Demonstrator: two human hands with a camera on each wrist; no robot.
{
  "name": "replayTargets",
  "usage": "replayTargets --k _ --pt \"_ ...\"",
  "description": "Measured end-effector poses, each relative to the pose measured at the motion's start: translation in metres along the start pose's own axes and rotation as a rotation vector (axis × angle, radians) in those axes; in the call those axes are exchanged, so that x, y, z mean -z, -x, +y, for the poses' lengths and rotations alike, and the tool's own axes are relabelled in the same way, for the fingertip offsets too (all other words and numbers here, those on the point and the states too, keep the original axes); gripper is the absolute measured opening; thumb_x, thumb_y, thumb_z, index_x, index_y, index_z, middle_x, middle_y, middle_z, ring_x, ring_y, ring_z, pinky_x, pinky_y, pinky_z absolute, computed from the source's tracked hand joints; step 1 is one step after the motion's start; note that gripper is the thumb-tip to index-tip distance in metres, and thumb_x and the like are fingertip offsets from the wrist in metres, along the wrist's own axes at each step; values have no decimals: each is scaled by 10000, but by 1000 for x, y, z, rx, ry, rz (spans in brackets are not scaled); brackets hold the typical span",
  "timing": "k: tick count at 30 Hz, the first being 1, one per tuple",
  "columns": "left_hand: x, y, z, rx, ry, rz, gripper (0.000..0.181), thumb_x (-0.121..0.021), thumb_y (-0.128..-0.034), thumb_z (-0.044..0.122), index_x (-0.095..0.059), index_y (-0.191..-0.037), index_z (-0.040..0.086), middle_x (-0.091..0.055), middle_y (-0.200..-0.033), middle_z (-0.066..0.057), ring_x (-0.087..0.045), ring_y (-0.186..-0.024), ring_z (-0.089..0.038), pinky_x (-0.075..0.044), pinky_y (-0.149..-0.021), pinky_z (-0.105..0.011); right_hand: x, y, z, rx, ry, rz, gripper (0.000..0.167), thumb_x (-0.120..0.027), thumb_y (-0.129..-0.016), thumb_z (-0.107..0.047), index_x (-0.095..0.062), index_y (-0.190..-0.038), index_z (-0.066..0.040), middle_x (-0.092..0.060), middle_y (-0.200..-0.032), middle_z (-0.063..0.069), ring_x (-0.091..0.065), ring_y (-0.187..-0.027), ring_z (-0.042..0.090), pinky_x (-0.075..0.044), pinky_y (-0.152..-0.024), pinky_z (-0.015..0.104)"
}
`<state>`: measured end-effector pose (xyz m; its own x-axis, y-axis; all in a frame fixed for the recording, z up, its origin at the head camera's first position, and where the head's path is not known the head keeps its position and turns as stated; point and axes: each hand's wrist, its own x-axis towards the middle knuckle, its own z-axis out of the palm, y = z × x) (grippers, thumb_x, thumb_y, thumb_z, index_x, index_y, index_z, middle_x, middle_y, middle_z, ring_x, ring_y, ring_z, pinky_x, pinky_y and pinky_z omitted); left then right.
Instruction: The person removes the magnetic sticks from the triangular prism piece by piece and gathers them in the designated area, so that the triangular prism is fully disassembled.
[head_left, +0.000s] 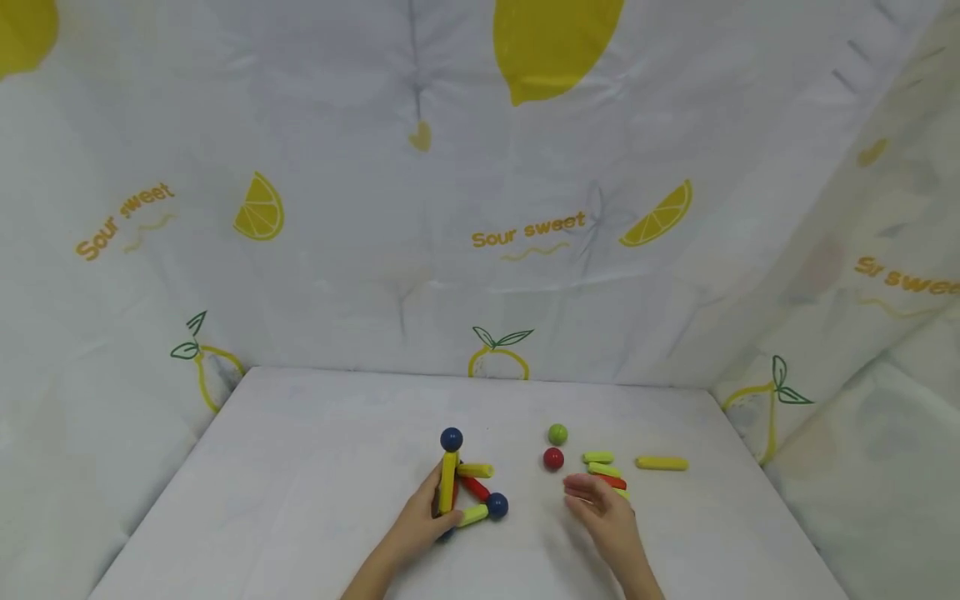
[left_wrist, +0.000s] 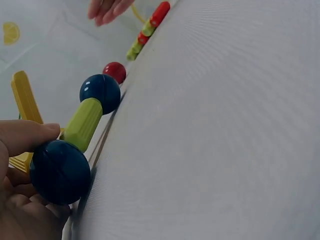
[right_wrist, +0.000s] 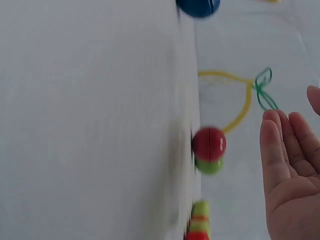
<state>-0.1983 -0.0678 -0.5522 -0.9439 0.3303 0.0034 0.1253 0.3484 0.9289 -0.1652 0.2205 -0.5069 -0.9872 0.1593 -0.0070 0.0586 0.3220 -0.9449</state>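
My left hand (head_left: 418, 515) grips a structure of rods and balls on the table, thumb beside a blue ball (left_wrist: 60, 172) at its near corner. A yellow rod (head_left: 447, 483) leans up to a blue ball (head_left: 452, 439) at the top; another yellow rod (head_left: 476, 471) sticks out to the right. A red rod (head_left: 474, 487) and a light green rod (head_left: 473, 515) meet a blue ball (head_left: 497, 505) at the right. My right hand (head_left: 609, 523) is held above the table, fingers loosely extended and holding nothing, near a red ball (head_left: 553, 458).
A green ball (head_left: 557, 434) lies behind the red ball. Light green rods (head_left: 597, 457) and a red rod (head_left: 613, 482) lie in a group behind my right hand, with a yellow rod (head_left: 662, 463) farther right. A white lemon-print cloth (head_left: 360, 250) hangs behind the table.
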Motion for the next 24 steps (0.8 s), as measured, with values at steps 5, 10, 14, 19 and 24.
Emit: replayTargets --k 5,10,14,19,24 --pt "-1 0 -3 -28 57 -12 791 -636 -894 192 -161 -1515 70 -200 -1567 -144 -226 -1423 -364 -244 -1114 -532 -43 -2 -19 32 -126 -190 358 -669 -877 -129 -583 -1203 -9 -616 -1227 182 -621 -1110 239 -541 -892 241" --pt "-3 0 -4 -63 84 -3 772 -625 -907 204 -166 -1515 76 -193 -1570 -122 -209 -1431 -340 -226 -1119 -507 -72 -10 -33 135 -133 -284 439 -680 -874 -184 -556 -1244 17 -585 -1269 206 -584 -1174 290 -515 -933 237" --pt "-5 1 -5 -78 102 0 755 -616 -916 208 -173 -1514 84 -183 -1572 -110 -203 -1433 -333 -225 -1121 -519 -86 -15 -41 240 -5 -251 396 -694 -863 -230 -615 -1171 6 -649 -1178 159 -635 -1093 270 -547 -871 244" --pt "-6 1 -6 -70 84 -11 756 -606 -922 238 -163 -1516 89 -158 -1575 -107 -206 -1431 -329 -253 -1116 -502 -88 -18 -45 276 208 -133 268 -709 -846 -211 -688 -1050 -39 -712 -1037 85 -686 -946 225 -587 -768 264" --pt "-4 0 -5 -43 71 3 732 -593 -927 262 -195 -1502 46 -171 -1568 -121 -208 -1431 -327 -237 -1125 -496 -84 -20 -44 145 195 -117 271 -734 -822 -224 -707 -1029 -52 -718 -1013 95 -692 -926 219 -594 -762 311"
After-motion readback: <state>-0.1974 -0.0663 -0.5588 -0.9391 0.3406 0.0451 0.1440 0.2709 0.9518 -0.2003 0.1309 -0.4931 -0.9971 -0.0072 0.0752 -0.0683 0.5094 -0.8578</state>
